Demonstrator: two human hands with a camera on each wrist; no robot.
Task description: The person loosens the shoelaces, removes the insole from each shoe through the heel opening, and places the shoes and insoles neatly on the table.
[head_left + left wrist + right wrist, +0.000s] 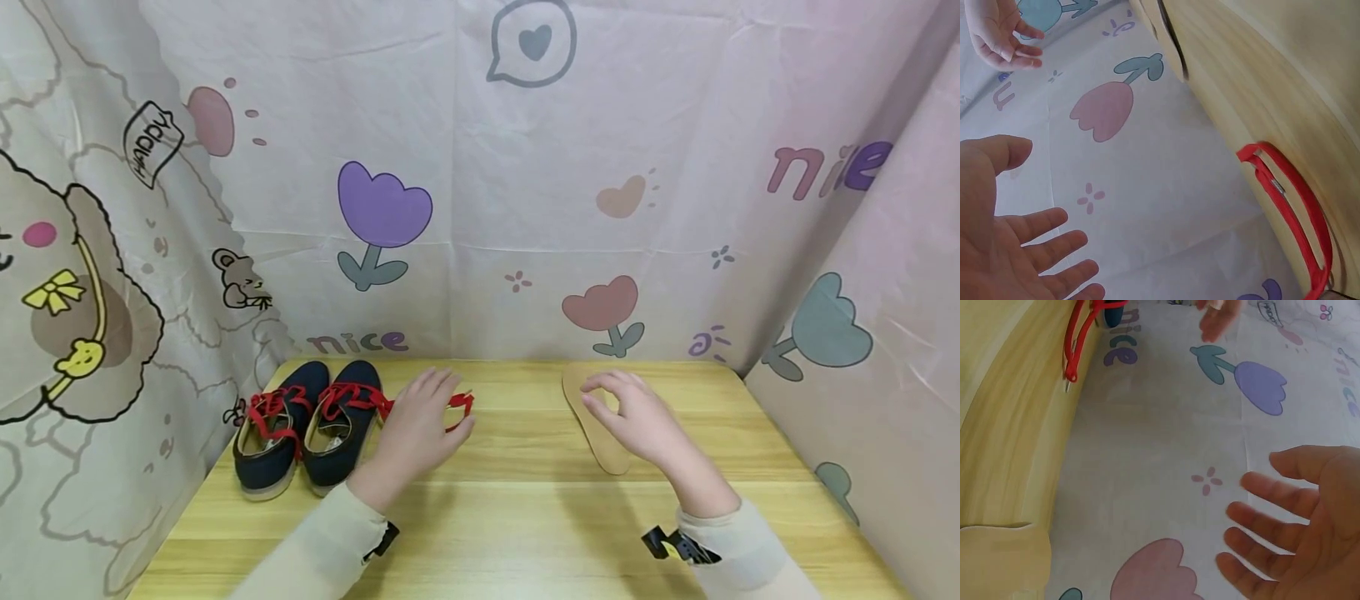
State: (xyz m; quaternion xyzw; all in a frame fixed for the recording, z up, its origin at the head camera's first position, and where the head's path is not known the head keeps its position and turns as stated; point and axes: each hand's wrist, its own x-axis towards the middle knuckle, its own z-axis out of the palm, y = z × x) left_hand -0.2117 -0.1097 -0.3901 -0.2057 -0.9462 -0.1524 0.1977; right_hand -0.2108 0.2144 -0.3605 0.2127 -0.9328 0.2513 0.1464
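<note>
Two dark navy shoes with red laces, the left shoe and the right shoe, stand side by side at the table's left. A loose red lace trails from the right one across the wood. Above that lace, in the head view, is my left hand, its fingers relaxed and holding nothing. Over to the right, a flat tan insole lies on the table. My right hand hovers over the insole's right side, fingers loosely bent and gripping nothing. Both wrist views show spread fingers with bare palms.
The wooden table carries all of these things. A printed curtain hangs behind it, and more patterned cloth closes in the left and right sides. Dark wrist devices are strapped over the sleeves.
</note>
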